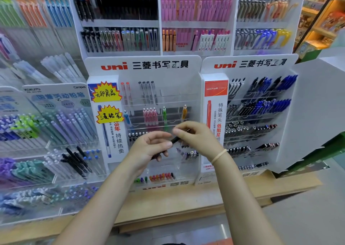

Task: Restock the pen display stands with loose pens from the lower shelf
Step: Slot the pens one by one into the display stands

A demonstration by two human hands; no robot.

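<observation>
Fingers (164, 145) of the left hand (149, 147) curl round a dark pen (174, 140) before the stand (194, 103), the right hand (194, 138) pinching its tip; light, stiff and slick, it seems best gripped mid-barrel.

A long wooden shelf (168, 203) carries three display stands side by side — a Kokuyo pencil stand (56, 132) toward its left end, a white uni stand (143, 65) at the middle, and a second uni stand (250, 63) just beside it, toward the right end.
</observation>
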